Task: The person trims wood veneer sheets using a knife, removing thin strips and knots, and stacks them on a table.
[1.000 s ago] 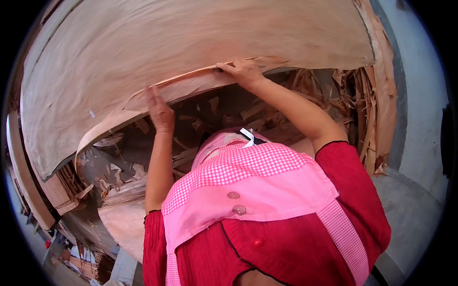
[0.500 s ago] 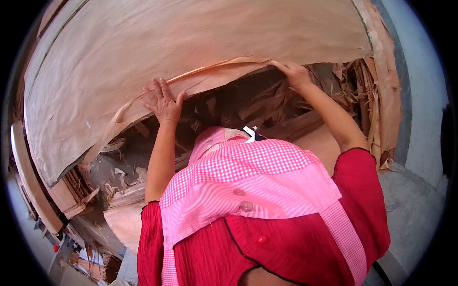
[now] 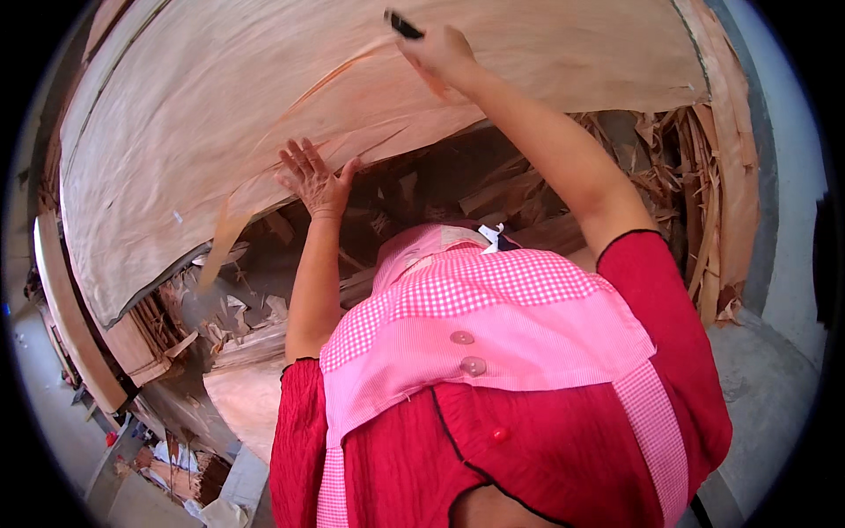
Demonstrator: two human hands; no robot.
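Observation:
A large pale wood veneer sheet spreads over the top of the view, with a thin strip hanging loose at its lower left. My left hand lies on the sheet near its front edge, fingers spread, holding nothing. My right hand is higher on the sheet, closed round a small black tool; I cannot make out its blade or tip. A narrow orange sliver or slit runs down-left from beside my right hand.
Torn veneer scraps fill the dark space under the sheet's front edge. A long board stands at the left, with a pile of scraps at lower left. A grey wall runs along the right side.
My right hand has left the front edge and moved up and left over the sheet, with the black tool now visible. My left hand has spread flat on the sheet.

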